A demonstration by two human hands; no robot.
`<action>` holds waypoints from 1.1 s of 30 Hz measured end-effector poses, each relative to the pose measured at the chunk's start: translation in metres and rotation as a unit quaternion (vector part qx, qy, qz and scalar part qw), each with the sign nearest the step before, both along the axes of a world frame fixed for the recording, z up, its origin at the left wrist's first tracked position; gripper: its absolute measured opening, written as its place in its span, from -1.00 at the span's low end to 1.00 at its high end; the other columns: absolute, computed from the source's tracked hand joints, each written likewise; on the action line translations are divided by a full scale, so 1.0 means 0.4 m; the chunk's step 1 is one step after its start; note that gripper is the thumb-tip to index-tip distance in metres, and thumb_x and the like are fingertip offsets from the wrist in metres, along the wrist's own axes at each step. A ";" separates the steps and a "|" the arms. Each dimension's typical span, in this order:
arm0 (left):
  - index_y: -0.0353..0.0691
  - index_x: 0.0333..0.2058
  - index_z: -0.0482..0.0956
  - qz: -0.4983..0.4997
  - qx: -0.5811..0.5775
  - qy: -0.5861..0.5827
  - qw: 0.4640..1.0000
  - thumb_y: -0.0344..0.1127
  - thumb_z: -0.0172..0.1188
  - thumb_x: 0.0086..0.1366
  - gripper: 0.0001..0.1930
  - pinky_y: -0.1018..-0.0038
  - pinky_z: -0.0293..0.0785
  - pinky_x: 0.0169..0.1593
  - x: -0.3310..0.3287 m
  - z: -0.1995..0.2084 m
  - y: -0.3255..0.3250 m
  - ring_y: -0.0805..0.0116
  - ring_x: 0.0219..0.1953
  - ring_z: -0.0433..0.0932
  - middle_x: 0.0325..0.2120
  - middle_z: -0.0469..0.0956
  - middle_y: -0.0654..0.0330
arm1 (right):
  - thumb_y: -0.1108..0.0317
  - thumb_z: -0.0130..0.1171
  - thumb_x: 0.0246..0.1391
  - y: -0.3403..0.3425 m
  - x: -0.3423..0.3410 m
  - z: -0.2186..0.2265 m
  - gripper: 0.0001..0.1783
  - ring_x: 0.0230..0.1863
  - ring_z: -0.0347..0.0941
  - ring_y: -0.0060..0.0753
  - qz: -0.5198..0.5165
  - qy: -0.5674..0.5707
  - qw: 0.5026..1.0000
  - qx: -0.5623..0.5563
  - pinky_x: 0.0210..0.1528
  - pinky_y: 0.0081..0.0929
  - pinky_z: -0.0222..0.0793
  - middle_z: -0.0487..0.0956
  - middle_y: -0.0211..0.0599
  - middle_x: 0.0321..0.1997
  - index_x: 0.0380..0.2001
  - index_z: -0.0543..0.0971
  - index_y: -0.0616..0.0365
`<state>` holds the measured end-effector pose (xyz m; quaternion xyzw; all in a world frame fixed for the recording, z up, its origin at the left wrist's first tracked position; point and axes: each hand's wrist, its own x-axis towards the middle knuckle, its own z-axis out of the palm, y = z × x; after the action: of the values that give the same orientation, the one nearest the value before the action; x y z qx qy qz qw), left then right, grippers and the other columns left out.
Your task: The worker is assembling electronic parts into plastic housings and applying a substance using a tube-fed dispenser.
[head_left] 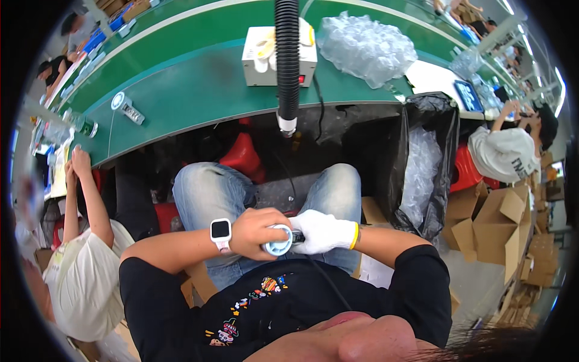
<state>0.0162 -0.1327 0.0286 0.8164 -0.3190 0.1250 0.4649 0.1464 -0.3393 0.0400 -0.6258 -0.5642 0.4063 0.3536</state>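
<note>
Holding the work close over my lap, I have my bare left hand (256,232) curled shut around a small round pale-blue part (277,246), its disc face turned toward me. My gloved right hand (322,232), in a white glove with a yellow cuff, is closed on a dark slim tool (297,237) whose tip meets the part between the two hands; a thin dark cable (329,280) appears to trail from it toward my chest. Judged from this, the part is mid-operation: it is in hand and under the tool, not yet set down anywhere. Whether the joint or fitting is finished cannot be told, since my fingers hide the contact point. Right of my knees, a black bin bag (422,169) holds clear plastic. Farther off, the green bench (199,90) carries a white box unit (253,54) behind a black corrugated hose (287,60), a heap of clear plastic bags (365,45) to the right, and a small round part (120,101) at the left.
</note>
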 end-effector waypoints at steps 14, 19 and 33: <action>-0.15 -0.02 0.50 0.146 -0.100 0.068 0.982 -0.36 0.59 -0.06 -0.40 0.26 0.63 -0.07 0.002 -0.063 -0.028 0.07 -0.17 0.71 -0.13 0.65 0.05 | 0.12 0.39 0.02 0.000 0.045 0.005 -0.45 -0.13 0.68 0.08 -0.028 -0.011 0.999 -0.038 -0.01 -0.17 0.56 0.71 0.05 -0.19 0.05 0.62 0.16; -0.18 -0.01 0.51 0.189 -0.155 0.193 0.950 -0.35 0.57 -0.04 -0.41 0.30 0.59 0.01 -0.041 -0.018 -0.002 0.19 -0.11 0.70 -0.17 0.66 0.10 | 0.08 0.41 0.03 0.010 0.072 0.012 -0.33 -0.08 0.67 0.04 0.000 -0.003 0.998 -0.065 0.06 -0.20 0.53 0.70 0.05 -0.11 0.17 0.56 0.17; -0.17 0.29 0.35 0.407 -0.549 -0.010 0.730 -0.03 0.42 0.21 -0.25 0.29 0.58 0.11 0.014 0.013 0.288 0.24 0.08 0.59 0.06 0.56 0.05 | 0.50 0.41 0.03 0.022 0.267 -0.148 -0.50 0.02 0.60 -0.43 -0.408 0.005 0.903 0.135 0.04 -0.45 0.55 0.63 -0.25 0.09 0.09 0.60 0.19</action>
<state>0.0217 -0.0176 0.0339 0.4695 0.1636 0.4641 0.7331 0.2532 -0.3307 -0.0192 -0.7458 -0.3073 0.1494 0.5719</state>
